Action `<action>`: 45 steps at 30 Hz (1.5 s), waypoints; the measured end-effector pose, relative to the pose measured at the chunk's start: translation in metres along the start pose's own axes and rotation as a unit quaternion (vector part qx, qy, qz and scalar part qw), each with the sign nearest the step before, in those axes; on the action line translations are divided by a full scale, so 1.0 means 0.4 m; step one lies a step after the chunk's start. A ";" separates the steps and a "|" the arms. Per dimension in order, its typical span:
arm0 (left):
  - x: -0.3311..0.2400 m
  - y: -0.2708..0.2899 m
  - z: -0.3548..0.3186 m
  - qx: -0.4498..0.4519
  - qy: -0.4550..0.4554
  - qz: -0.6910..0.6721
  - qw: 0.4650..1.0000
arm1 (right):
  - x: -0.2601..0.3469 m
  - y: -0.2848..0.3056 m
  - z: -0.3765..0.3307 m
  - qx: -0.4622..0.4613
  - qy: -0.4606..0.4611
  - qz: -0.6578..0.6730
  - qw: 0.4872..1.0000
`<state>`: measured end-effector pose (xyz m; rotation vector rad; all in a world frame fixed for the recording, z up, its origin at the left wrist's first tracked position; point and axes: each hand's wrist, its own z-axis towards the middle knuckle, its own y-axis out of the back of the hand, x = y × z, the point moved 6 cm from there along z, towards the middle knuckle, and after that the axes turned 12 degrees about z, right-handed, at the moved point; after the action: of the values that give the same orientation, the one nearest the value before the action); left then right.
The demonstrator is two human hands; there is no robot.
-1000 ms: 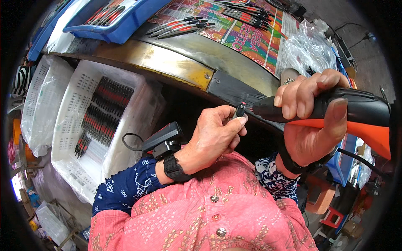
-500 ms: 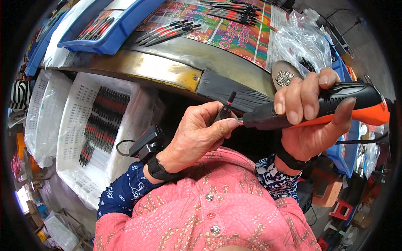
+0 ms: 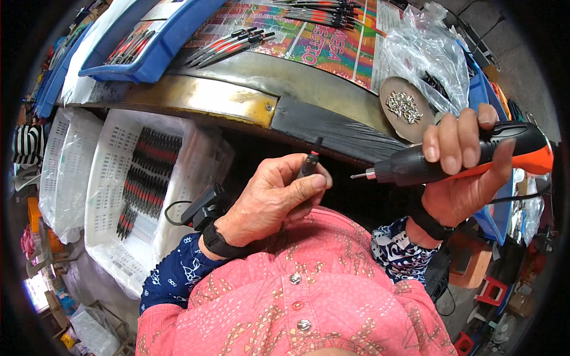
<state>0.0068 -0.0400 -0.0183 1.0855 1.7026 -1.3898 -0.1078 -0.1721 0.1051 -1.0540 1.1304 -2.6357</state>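
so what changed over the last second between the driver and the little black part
The electric screwdriver in the right hand has drawn back to the right, so its bit now stands clear of the small black part. The left hand keeps pinching that part. Both grips unchanged; the dish of screws stays put.

Pink patterned shirt [image 3: 297, 302]; navy floral sleeves [image 3: 175, 276]; black wristbands [image 3: 217, 243]

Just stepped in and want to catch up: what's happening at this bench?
A person's left hand pinches a slim black-and-red probe upright, while the right hand grips a black-and-orange electric screwdriver, its bit pointing at the probe but apart from it. A white basket of similar probes sits at the left; a dish of screws rests on the table.
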 end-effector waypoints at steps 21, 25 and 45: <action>0.011 0.028 -0.026 -0.095 0.037 0.041 0.994 | -0.133 0.004 -0.104 -0.157 -0.138 -0.265 0.941; 0.020 0.037 -0.035 -0.115 0.051 -0.019 0.992 | -0.138 0.006 -0.110 -0.176 -0.143 -0.261 0.938; 0.030 0.077 -0.078 -0.147 0.031 -0.050 0.987 | -0.213 0.010 -0.111 -0.135 -0.178 -0.361 0.905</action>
<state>0.0296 -0.0046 -0.0355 0.8949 1.9572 -1.1285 -0.0717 -0.1199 0.0327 -2.2835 1.2048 -2.5836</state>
